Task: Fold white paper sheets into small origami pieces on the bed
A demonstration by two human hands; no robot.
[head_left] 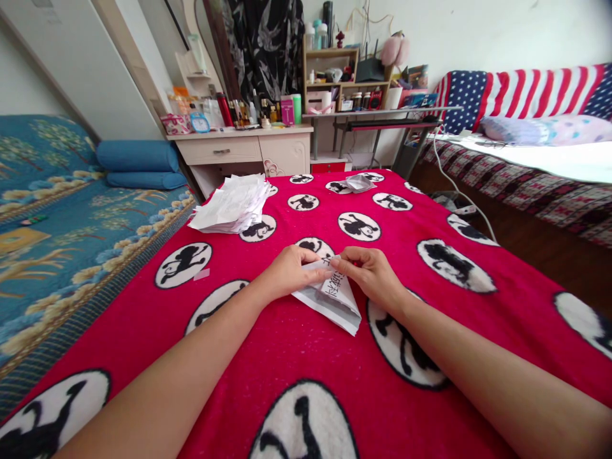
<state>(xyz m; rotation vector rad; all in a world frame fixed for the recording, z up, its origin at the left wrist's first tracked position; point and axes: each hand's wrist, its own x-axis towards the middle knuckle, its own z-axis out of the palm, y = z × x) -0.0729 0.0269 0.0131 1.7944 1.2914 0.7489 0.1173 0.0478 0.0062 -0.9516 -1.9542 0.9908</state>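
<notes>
Between my hands, just above the red blanket, is a partly folded sheet of white paper (329, 301) with dark handwriting on it. My left hand (292, 271) pinches its upper left edge between thumb and fingers. At the upper right corner, my right hand (370, 271) grips the same paper, thumb on top. The paper's lower edge spreads out toward me, pointing down to the right. A stack of loose white papers (234, 204) lies farther off at the left. A small grey-white folded paper piece (359, 183) rests near the far edge.
The red blanket (268, 363) with monkey ovals covers the surface. A small pale scrap (201, 274) lies on its left side. Beyond stand a dresser (239, 150) full of bottles and a desk with shelves (349, 83). A blue sofa (71, 255) is left; a bed (535, 166) right.
</notes>
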